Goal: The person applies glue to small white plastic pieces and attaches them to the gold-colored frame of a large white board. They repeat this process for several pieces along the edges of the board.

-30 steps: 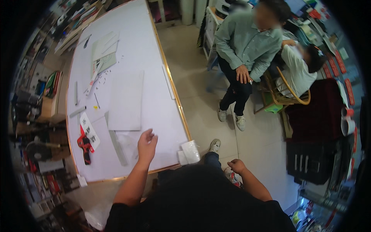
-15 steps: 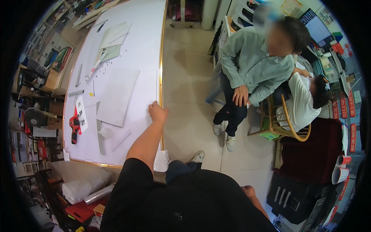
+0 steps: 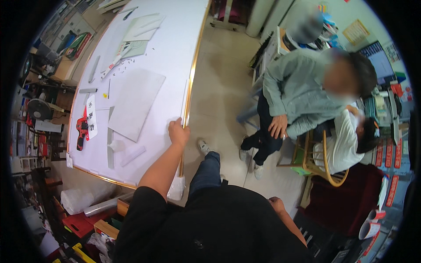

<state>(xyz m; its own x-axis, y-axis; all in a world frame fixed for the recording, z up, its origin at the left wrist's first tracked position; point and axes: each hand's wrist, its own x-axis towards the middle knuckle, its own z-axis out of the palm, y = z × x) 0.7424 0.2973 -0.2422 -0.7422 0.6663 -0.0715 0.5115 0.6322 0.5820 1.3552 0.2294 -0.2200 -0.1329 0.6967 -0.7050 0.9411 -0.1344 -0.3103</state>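
My left hand (image 3: 179,133) is at the right edge of a large white-topped table (image 3: 175,44) with a gold rim. Its fingers are curled closed at the near end of a thin pale strip (image 3: 186,93) lying along that edge. Whatever is between the fingers is too small to make out. My right hand (image 3: 276,205) hangs low beside my body with its fingers curled in, and I see nothing in it. Left of my left hand lie a pale grey flat board (image 3: 137,105), a long grey strip (image 3: 110,144) and a red and black cordless tool (image 3: 82,130).
Farther up the table are stacked pale sheets (image 3: 140,30) and small dark scraps. A seated person in a green shirt (image 3: 302,83) is to the right, with another in white (image 3: 337,144) on a wooden chair (image 3: 337,177). Clear plastic rolls (image 3: 87,197) lie beneath the table's near edge.
My view has shifted, and one of my legs now reaches farther forward on the floor. My left hand has slid slightly nearer along the table edge. My right hand has moved a little forward.
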